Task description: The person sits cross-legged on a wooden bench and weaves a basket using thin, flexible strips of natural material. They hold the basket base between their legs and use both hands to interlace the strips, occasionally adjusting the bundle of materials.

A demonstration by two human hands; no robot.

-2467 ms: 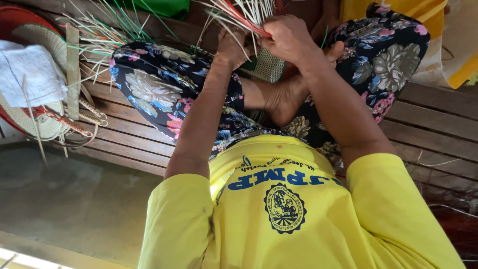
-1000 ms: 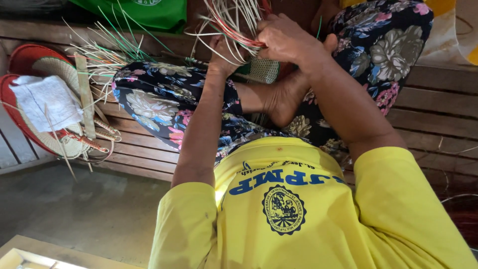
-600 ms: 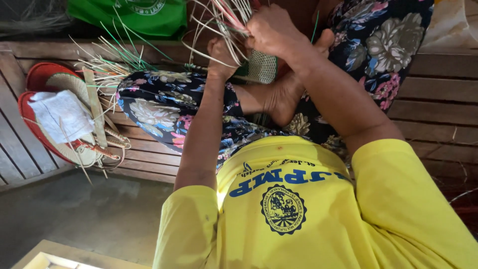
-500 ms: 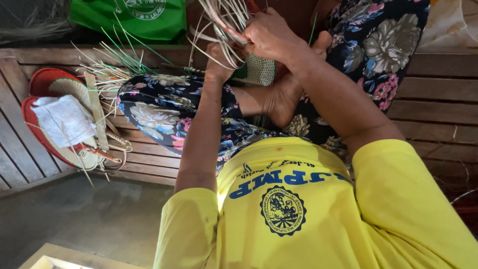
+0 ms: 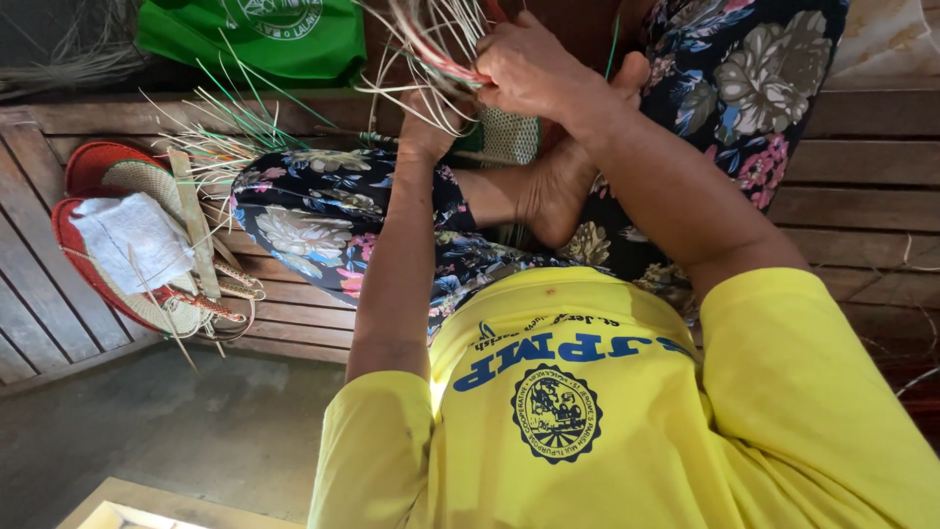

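Overhead: both hands at a bundle of strips, above the lap.
Right hand clenched round strips; left hand grip unclear. Green bag, round white emblem, behind.

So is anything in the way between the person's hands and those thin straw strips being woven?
Nothing visible. The right hand already grips the bundle of pale, red and green straw strips, and the left hand touches them from below, above the small woven piece.
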